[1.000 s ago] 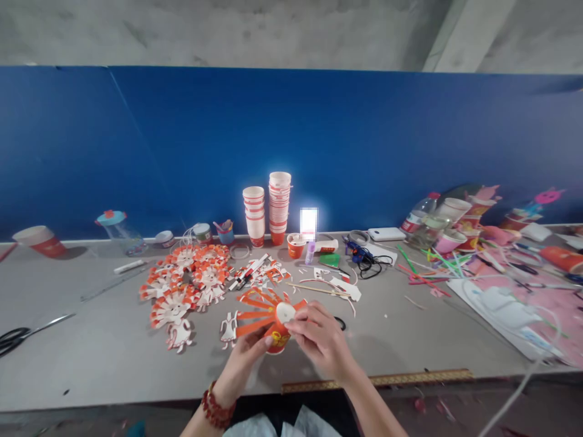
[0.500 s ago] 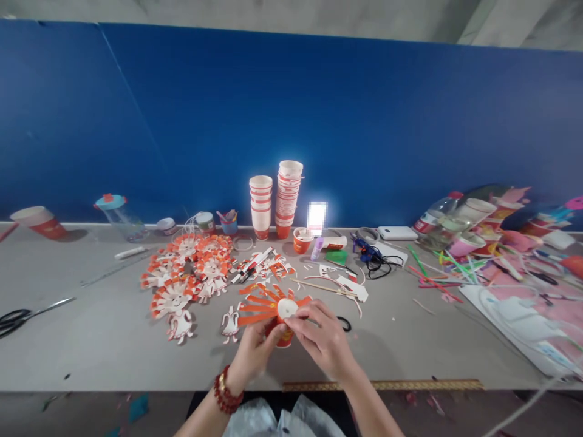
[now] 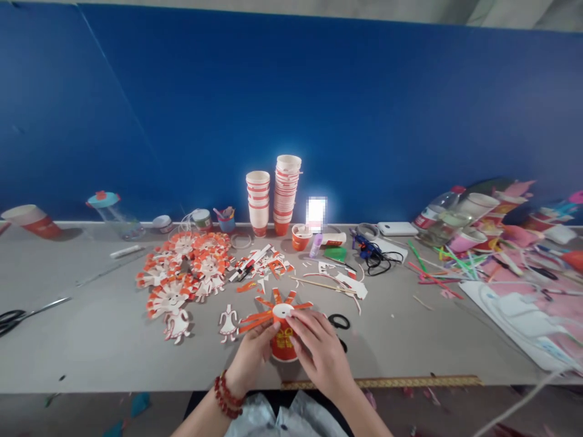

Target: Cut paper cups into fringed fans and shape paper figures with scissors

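A red paper cup [image 3: 285, 348] with yellow print stands in front of me, its upper wall cut into orange strips [image 3: 255, 320] that fan outward. On top of it shows a white round piece [image 3: 282, 311] with a small dark hole. My left hand [image 3: 252, 353] grips the cup's left side, thumb near the white piece. My right hand [image 3: 322, 347] is curved around the right side, fingertips at the top edge and front wall. Left of the cup lies a cut-out paper doll body [image 3: 228, 323] in a dress. Black scissor handles [image 3: 339, 321] show partly behind my right hand.
Finished paper dolls with orange-fringed heads [image 3: 170, 298] are piled at left. Paper scraps [image 3: 268, 264] lie beyond the cup, before tall stacks of cups [image 3: 286, 194]. Scissors [image 3: 27, 317] lie far left, a glue gun [image 3: 367, 246] back right. A ruler strip [image 3: 419, 381] runs along the front edge.
The cup has tipped so its printed front wall shows more. My right fingers have gone from pinching by the white piece to lying around the cup's right side. More of the scissor handles shows.
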A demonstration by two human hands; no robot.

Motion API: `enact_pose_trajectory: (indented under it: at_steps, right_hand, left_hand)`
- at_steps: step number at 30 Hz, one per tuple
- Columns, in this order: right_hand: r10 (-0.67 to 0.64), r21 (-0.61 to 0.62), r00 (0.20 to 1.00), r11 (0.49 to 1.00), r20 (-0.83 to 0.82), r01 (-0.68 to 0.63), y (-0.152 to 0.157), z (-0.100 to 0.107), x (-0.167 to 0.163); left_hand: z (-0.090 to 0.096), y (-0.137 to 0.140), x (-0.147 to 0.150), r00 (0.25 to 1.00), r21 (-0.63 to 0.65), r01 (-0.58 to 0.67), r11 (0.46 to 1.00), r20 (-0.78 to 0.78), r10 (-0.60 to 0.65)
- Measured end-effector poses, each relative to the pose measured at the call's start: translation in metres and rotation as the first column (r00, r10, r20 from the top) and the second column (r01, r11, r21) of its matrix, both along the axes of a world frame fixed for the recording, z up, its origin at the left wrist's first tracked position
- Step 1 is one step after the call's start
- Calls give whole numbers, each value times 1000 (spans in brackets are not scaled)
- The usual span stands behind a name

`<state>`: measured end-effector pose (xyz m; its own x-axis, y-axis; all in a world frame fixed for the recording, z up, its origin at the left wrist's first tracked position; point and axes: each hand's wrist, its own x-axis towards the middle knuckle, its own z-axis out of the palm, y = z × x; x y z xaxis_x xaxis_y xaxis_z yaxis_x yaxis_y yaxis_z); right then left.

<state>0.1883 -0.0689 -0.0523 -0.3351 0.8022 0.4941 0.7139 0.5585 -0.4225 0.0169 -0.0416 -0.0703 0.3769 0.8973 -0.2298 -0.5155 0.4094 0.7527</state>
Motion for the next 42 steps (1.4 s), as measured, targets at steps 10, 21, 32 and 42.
enact_pose_trajectory:
  at_steps: [10,21,32,42]
  right_hand:
    - [-8,-86,999,996,-54,3,0,-9,1]
    - [7,-115,999,993,-34,-11,9,-21,-1]
    - [61,-14,997,998,38,-61,17,-26,0]
    - [59,86,964,993,259,-84,17,-39,1]
  left_hand:
    - [-3,-10,0,992,-172,-36,984,115,57]
    - [-3,-27,-38,960,96,5,995,-279,22]
    - [26,25,-60,358,527,811,254,-791,497]
    - [-2,41,-56,428,560,811,169,-766,480]
